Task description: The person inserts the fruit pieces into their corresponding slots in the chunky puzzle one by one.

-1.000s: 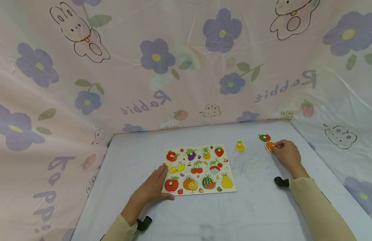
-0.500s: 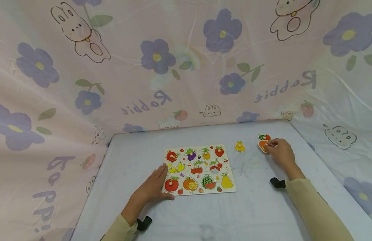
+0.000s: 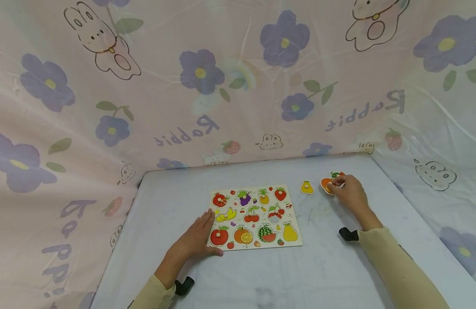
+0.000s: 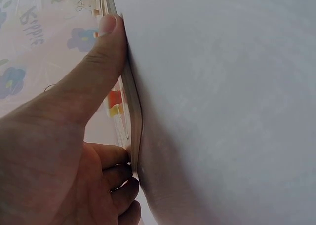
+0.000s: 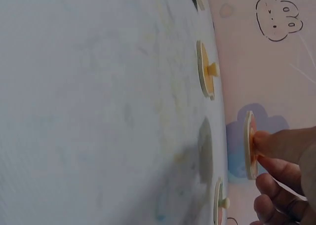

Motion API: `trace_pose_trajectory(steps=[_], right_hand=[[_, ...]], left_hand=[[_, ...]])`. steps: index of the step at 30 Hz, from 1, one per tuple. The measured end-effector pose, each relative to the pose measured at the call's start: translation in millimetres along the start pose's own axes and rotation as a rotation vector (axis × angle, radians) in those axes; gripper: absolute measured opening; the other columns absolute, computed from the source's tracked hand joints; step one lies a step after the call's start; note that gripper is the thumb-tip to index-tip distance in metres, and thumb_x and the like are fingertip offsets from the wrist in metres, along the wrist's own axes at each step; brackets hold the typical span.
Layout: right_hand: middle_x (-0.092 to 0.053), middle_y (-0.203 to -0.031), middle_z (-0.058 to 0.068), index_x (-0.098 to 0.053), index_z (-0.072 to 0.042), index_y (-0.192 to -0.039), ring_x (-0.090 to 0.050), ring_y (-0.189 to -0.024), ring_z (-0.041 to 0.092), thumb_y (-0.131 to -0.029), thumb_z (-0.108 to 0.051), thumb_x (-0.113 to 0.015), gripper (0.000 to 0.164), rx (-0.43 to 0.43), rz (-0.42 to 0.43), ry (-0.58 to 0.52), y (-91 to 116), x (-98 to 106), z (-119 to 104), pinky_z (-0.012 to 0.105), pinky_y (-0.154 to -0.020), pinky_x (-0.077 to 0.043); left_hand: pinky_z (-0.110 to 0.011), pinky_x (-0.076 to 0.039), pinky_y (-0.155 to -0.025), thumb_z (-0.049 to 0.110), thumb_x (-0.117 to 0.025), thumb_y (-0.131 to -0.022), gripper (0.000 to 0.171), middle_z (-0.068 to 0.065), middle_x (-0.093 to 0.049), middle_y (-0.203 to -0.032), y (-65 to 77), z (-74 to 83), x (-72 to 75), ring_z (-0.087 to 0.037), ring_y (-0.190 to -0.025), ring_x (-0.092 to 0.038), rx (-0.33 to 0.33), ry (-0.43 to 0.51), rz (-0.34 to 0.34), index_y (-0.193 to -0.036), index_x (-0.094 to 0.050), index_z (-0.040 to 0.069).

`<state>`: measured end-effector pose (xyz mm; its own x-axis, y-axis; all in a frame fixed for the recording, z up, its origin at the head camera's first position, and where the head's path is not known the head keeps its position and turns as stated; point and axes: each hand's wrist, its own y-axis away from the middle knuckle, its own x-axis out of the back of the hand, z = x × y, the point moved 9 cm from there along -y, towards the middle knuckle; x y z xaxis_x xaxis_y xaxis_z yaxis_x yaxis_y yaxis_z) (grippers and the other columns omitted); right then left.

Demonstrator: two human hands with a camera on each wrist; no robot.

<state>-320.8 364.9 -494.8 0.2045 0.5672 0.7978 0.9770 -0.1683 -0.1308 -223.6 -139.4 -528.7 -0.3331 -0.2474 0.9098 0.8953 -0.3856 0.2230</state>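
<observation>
My left hand [image 3: 198, 237] rests at the near left corner of a wooden fruit puzzle board [image 3: 238, 225]. Its thumb [image 4: 101, 62] lies along the near edge, while the other fingers touch the left side. Between thumb and fingertips, my right hand [image 3: 353, 195] pinches the small knob of an orange puzzle piece [image 3: 325, 184]. In the right wrist view this orange piece [image 5: 248, 151] hangs above the table, its shadow beneath it. A pear puzzle piece [image 3: 306, 187] lies just left of it. Behind the right hand, a watermelon puzzle piece [image 3: 335, 174] is partly hidden.
The board lies flat on a white-covered table [image 3: 172, 193]. A printed curtain [image 3: 238, 107] with flowers and rabbits encloses the back and sides. Black wrist mounts [image 3: 185, 286] stick out at both sleeves.
My right hand has moved left with the orange puzzle piece, from beside the watermelon piece toward the pear piece. The left hand and the board have stayed in place.
</observation>
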Motion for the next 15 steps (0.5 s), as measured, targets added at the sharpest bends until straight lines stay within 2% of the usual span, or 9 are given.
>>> trace_pose_trajectory(steps=[11,15], right_hand=[[-0.066,-0.105,0.019,-0.074,0.0,-0.103,-0.059,-0.094,0.034,-0.1,-0.027,-0.078,0.027,0.105,0.019,-0.015,5.1,-2.8,-28.8,0.038,-0.073,-0.046],[-0.067,-0.105,0.019,-0.073,0.0,-0.104,-0.058,-0.095,0.035,-0.101,-0.027,-0.078,0.027,0.113,0.01,-0.026,6.9,-5.6,-37.1,0.041,-0.075,-0.047]], left_hand=[[-0.049,-0.02,-0.134,0.057,-0.093,-0.077,0.13,-0.017,-0.019,-0.178,-0.5,-1.3,-2.2,-0.034,-0.165,-0.019,-0.01,-0.008,-0.011,-0.169,-0.023,0.0],[-0.049,-0.02,-0.134,0.058,-0.093,-0.077,0.13,-0.017,-0.019,-0.178,-1.2,-1.7,-2.3,-0.034,-0.165,-0.019,-0.013,-0.015,-0.011,-0.169,-0.023,0.0]])
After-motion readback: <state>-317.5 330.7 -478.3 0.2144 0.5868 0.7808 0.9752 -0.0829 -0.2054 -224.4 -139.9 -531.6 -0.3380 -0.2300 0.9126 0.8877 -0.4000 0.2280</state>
